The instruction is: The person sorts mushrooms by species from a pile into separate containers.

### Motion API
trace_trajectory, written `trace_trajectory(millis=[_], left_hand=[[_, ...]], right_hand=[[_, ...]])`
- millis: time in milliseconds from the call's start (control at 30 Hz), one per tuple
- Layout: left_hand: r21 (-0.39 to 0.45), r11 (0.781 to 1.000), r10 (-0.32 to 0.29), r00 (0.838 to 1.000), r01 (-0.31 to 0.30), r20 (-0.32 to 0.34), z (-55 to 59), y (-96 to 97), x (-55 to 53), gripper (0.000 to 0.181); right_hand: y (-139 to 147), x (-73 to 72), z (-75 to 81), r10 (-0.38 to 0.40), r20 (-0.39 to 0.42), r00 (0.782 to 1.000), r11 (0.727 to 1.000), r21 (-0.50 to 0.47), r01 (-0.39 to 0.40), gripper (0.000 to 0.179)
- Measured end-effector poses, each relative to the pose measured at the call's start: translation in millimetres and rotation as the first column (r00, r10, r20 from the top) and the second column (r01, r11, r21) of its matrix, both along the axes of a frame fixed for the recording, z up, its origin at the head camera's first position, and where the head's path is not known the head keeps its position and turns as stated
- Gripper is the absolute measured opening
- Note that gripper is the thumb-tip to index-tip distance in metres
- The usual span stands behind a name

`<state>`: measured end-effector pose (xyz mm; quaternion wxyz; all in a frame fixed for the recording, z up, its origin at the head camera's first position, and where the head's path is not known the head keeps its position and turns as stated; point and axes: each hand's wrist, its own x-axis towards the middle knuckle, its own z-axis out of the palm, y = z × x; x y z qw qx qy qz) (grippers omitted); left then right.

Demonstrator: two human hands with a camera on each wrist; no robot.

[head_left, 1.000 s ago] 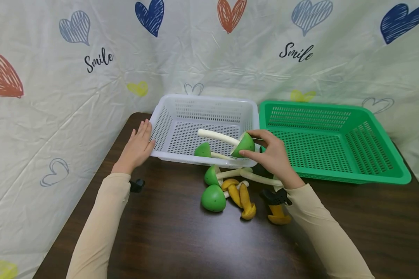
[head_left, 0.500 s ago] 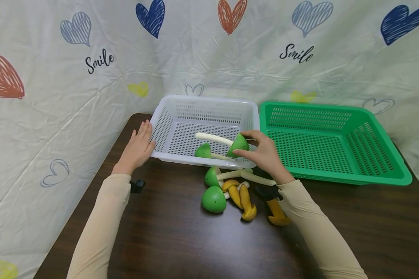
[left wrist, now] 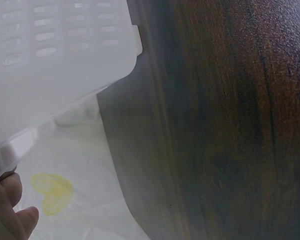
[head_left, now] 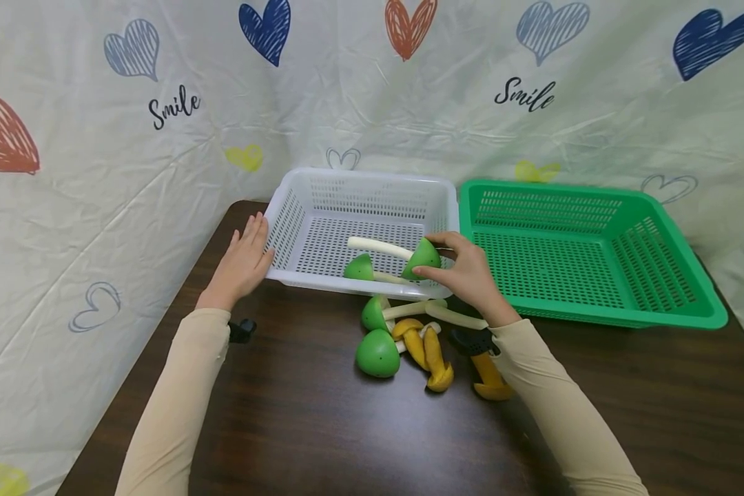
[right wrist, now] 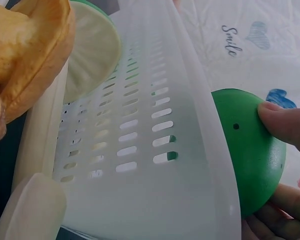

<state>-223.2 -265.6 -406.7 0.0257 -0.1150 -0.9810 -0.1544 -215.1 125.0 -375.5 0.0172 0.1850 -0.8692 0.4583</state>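
My right hand (head_left: pixel 468 272) pinches a toy mushroom (head_left: pixel 426 260) by its green cap, thumb on one side and fingers on the other. The cap hangs just inside the front right of a white plastic basket (head_left: pixel 372 175), its pale stem pointing left. Below it, another green-capped mushroom (head_left: pixel 359 267) lies in the basket along the front wall. My left hand (head_left: pixel 238 263) lies with fairly straight fingers against the basket's left rim. In the right wrist view the held green cap (right wrist: pixel 245 160) shows beyond the basket's wall, its stem hidden.
In front of the white basket lie several more mushrooms: green-capped ones (head_left: pixel 378 353) with pale stems and yellow-brown ones (head_left: pixel 439 365). One yellow-brown mushroom (head_left: pixel 491 382) lies partly under my right wrist. A green basket (head_left: pixel 601 315) stands to the right, on the dark wooden table (head_left: pixel 322 427).
My right hand has moved left and slightly down with the mushroom, deeper over the white basket, then stayed almost still. The left hand has kept its place at the rim.
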Motion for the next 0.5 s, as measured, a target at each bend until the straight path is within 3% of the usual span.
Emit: trace_trajectory(millis=[500], left_hand=[[0.012, 1.000, -0.005, 1.000, 0.005, -0.014, -1.9, -0.8, 0.1, 0.063]], right_hand=[[-0.3, -2.6, -3.1, -0.012, -0.006, 1.000, 0.999, 0.033, 0.012, 0.059]])
